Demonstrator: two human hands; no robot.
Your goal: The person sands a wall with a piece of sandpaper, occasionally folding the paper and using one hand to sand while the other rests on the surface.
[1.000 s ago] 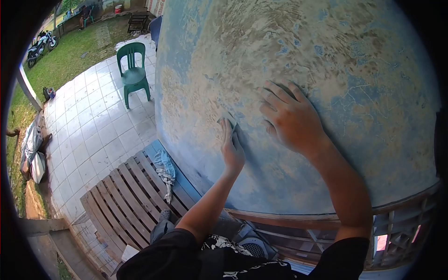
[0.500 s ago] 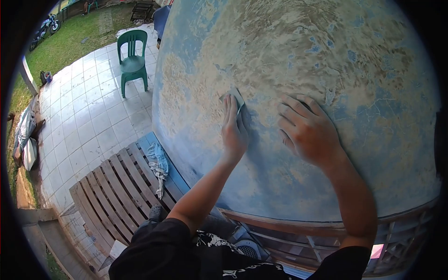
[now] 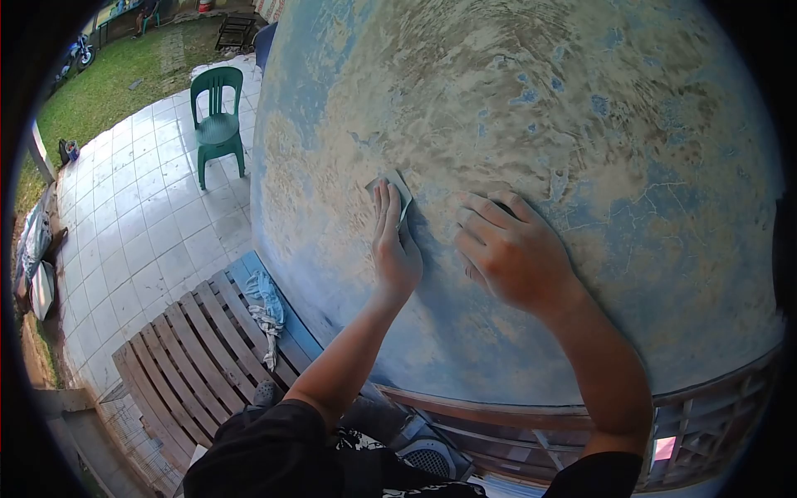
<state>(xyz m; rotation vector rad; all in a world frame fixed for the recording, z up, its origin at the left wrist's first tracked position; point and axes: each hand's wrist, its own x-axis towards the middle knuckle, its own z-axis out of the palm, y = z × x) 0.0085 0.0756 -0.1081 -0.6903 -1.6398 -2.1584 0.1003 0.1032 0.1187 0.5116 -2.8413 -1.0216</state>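
Observation:
A large wall (image 3: 465,332) with worn blue paint and patchy beige filler fills the right side of the view. My left hand (image 3: 394,257) presses a folded piece of sandpaper (image 3: 404,189) against it, fingers straight and close together over the sheet. The sheet's corners stick out past the fingertips; its underside is hidden. To the right, my right hand (image 3: 515,253) rests on the same wall, its fingers apart and slightly bent, with nothing held in it.
Below left is a slatted wooden bench (image 3: 199,357) with a blue and white rag (image 3: 266,303) on its blue edge. A green plastic chair (image 3: 218,129) stands on the white tiled floor (image 3: 141,224). Wooden latticework (image 3: 531,436) runs beneath the wall.
The camera view has turned slightly, so the wall, chair and bench appear displaced leftward and down. Both hands stay against nearly the same part of the wall, the sandpaper still under the left.

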